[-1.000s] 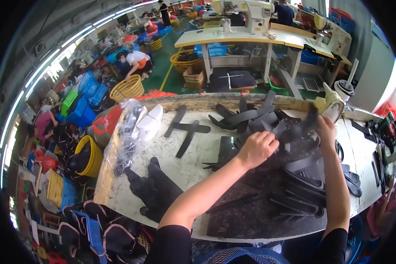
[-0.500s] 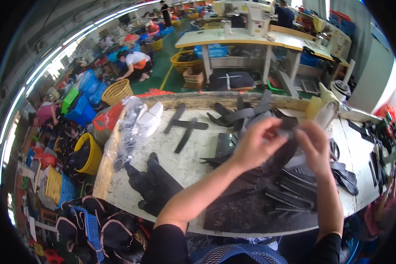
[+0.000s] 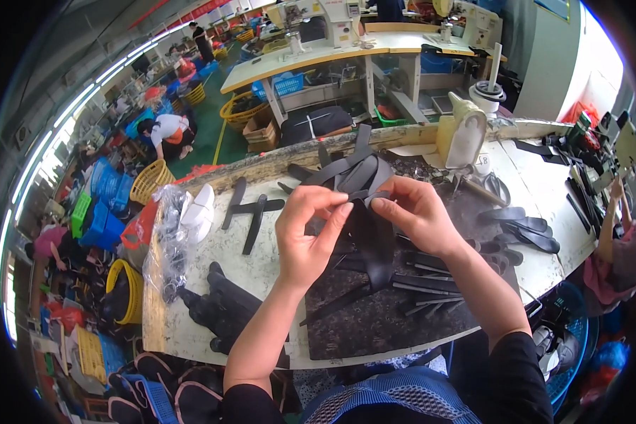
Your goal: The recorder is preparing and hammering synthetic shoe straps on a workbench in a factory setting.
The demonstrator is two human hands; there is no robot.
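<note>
Both my hands hold up one black leather piece (image 3: 374, 244) above the worktable (image 3: 261, 272). My left hand (image 3: 307, 230) pinches its upper left edge between thumb and fingers. My right hand (image 3: 413, 212) grips its upper right edge. The piece hangs down between them over a dark speckled mat (image 3: 381, 321). Under and beside it lie several black strips (image 3: 431, 272) and a fan of black cut pieces (image 3: 346, 169).
A clear plastic bag (image 3: 164, 240) and a white piece (image 3: 198, 212) lie at the table's left, a pile of black pieces (image 3: 219, 311) near the front left. A cream plastic jug (image 3: 466, 138) stands at the back. Another person's arm (image 3: 615, 219) shows at right. Sewing tables and yellow baskets stand beyond.
My hands came together from the pile at the right and lifted one black piece up toward me; the left hand now pinches it too.
</note>
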